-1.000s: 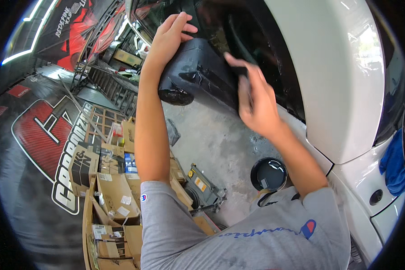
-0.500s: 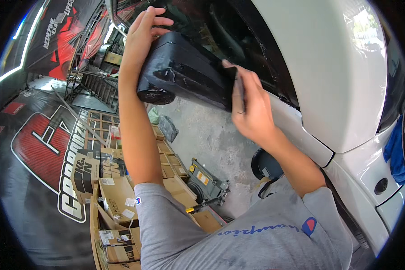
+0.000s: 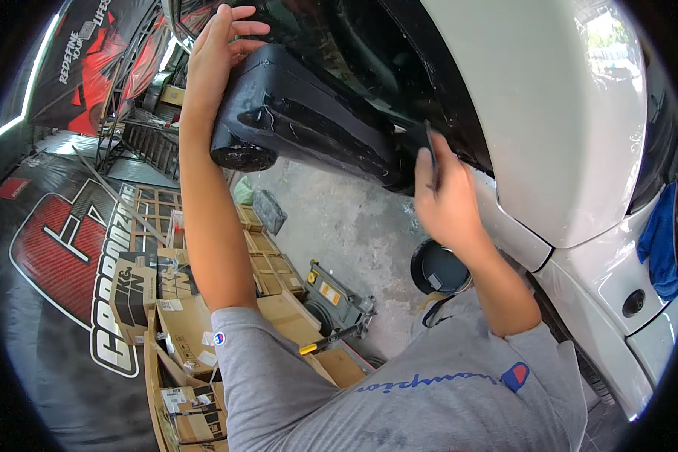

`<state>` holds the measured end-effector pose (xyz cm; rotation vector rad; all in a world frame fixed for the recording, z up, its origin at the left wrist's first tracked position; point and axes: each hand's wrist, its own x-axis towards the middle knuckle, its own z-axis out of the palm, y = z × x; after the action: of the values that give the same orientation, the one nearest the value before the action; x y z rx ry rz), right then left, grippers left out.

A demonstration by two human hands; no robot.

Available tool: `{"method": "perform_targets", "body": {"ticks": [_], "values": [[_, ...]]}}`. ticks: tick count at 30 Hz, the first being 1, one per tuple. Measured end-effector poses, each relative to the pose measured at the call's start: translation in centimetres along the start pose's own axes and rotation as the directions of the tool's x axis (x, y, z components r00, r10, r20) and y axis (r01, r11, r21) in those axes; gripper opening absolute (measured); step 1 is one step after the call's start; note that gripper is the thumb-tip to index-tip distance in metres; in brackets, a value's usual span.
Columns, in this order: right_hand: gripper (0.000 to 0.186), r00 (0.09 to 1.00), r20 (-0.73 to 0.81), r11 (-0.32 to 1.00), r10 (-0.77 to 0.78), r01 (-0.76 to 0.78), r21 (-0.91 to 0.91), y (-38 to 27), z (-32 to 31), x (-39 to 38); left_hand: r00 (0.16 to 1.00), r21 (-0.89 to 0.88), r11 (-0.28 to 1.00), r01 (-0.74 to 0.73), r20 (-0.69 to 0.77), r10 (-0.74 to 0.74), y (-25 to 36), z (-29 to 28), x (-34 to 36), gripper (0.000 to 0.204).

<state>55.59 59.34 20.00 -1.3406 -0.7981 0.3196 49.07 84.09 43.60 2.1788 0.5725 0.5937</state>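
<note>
Right hand [image 3: 455, 192] sits farther inward than before, past the black side mirror [image 3: 301, 120]

Its fingers pinch a dark flat piece [image 3: 431, 141] near the window [image 3: 339, 53]. Left hand [image 3: 212, 64] rests at the mirror's outer end, fingers loosely spread, not closed around it. That mirror juts from the white car [image 3: 546, 128].

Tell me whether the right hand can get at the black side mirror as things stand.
Very likely yes: the right hand is close beside the inner end of the black side mirror; only the flat black piece it grips seems to come between.
</note>
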Motion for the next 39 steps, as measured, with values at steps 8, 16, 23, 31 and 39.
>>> {"method": "perform_targets", "body": {"ticks": [8,16,23,31,39], "values": [[0.033,0.991,-0.132,0.999,0.033,-0.03,0.028,0.8,0.1,-1.4,0.999,0.01,0.999,-0.031,0.02,0.031,-0.1,0.2,0.4,0.051],[0.051,0.978,0.03,0.969,-0.205,0.199,0.146,1.5,0.2,-0.2,0.999,-0.031,0.999,-0.037,0.02,0.037,-0.1,0.4,0.0,0.049],[0.067,0.94,0.013,0.939,-0.341,0.34,0.042,2.6,0.1,0.5,0.998,-0.029,0.999,-0.039,-0.056,0.038,1.1,2.7,-0.5,0.046],[0.055,0.953,0.009,0.952,-0.301,0.301,0.053,2.9,0.7,0.2,0.993,-0.006,0.996,-0.083,-0.086,0.083,1.1,1.4,-0.7,0.044],[0.048,0.961,-0.104,0.965,-0.256,0.261,0.039,2.2,0.9,-0.7,0.998,0.064,0.997,-0.037,-0.039,0.039,0.6,0.5,-0.3,0.049]]}}
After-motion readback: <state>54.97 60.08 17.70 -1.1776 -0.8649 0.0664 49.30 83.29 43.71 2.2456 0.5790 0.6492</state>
